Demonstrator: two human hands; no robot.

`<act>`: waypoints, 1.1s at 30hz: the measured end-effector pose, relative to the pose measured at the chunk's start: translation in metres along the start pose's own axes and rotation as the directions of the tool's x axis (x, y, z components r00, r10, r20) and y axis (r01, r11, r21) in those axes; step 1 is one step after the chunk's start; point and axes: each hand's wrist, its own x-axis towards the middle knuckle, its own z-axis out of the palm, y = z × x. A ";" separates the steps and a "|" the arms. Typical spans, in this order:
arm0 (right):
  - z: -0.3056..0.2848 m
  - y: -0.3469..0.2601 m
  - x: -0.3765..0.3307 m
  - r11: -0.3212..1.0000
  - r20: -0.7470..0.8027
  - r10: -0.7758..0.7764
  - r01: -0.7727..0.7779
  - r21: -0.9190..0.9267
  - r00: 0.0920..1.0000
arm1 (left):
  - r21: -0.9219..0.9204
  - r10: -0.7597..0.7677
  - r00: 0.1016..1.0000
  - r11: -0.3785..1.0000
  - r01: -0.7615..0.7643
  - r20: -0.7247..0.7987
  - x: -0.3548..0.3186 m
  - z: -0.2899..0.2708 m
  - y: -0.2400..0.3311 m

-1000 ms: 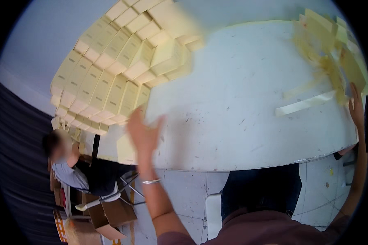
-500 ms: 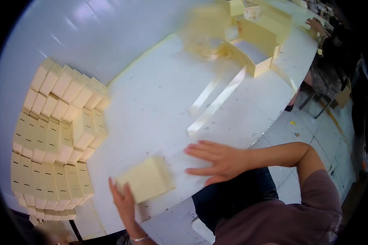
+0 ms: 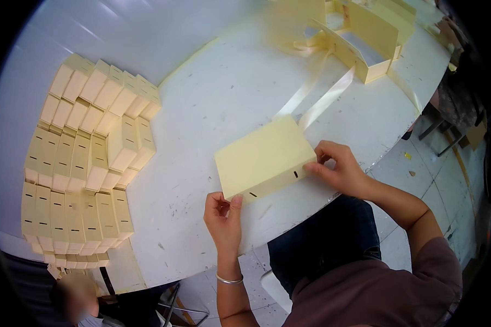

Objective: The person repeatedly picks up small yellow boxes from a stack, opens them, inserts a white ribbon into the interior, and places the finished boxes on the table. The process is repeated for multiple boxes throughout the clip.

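Note:
A closed pale yellow cardboard box (image 3: 264, 153) lies on the white table in front of me, its near side wall showing two short dark slots. With the thumb pressed to the near left corner and fingers curled, my left hand (image 3: 223, 220) grips the box. At the near right corner my right hand (image 3: 341, 170) pinches it, the thumb beside the right slot. Part of the fingers of each hand is hidden. Pale satin ribbons (image 3: 327, 98) stretch over the table toward the box's far edge.
Many matching boxes (image 3: 82, 158) are stacked at the left. Open yellow boxes with ribbons (image 3: 373, 57) stand at the far right of the white table (image 3: 185, 136), whose near edge curves past my lap. Another person (image 3: 73, 300) is at the lower left.
The box has moved right to the middle in front of me and turned, with its slotted side toward me. My right hand, spread open before, now grips the right corner; my left holds the left corner.

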 end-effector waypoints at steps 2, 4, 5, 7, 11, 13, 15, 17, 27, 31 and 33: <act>-0.005 -0.006 0.012 1.000 -0.027 -0.003 0.003 0.010 1.000 | 0.028 -0.010 1.000 1.000 0.010 0.004 0.004 0.001 0.011; -0.009 -0.013 0.022 0.977 -0.030 0.055 -0.048 0.207 0.998 | -0.036 0.051 0.999 0.998 -0.051 0.012 0.012 0.002 0.021; -0.011 -0.018 0.029 0.950 -0.025 0.082 -0.070 0.305 0.996 | -0.112 0.115 0.993 0.987 -0.113 0.009 0.016 0.000 0.025; -0.021 -0.037 0.039 0.867 0.018 0.222 -0.205 0.454 0.975 | -0.253 0.156 0.988 0.956 -0.146 0.020 0.021 0.005 0.036; -0.039 -0.049 0.050 0.677 0.282 0.383 -0.475 0.562 0.879 | -0.162 0.034 0.996 0.987 -0.020 0.087 0.031 0.005 0.053; -0.038 -0.043 0.052 0.694 0.354 0.432 -0.556 0.457 0.830 | 0.033 -0.175 0.970 0.985 0.172 0.169 0.042 -0.004 0.053; -0.040 -0.029 0.051 0.927 0.283 0.338 -0.370 0.065 0.897 | 0.297 -0.156 0.971 0.950 0.098 0.180 0.051 -0.007 0.042; -0.035 -0.021 0.043 0.977 0.126 0.122 -0.097 -0.191 0.984 | 0.377 -0.144 0.971 0.924 0.063 0.190 0.052 -0.008 0.040; -0.022 -0.080 0.068 0.425 0.767 0.196 0.652 -0.628 0.611 | 0.088 0.023 0.943 0.995 -0.055 0.331 0.030 0.008 0.032; -0.015 -0.074 0.085 0.528 0.747 0.148 0.588 -0.613 0.648 | 0.075 -0.076 0.954 0.996 0.056 0.291 0.023 0.010 0.043; -0.034 -0.079 0.126 0.826 0.724 0.177 0.299 -0.478 0.667 | 0.051 -0.031 0.962 0.999 0.018 0.270 0.017 0.009 0.046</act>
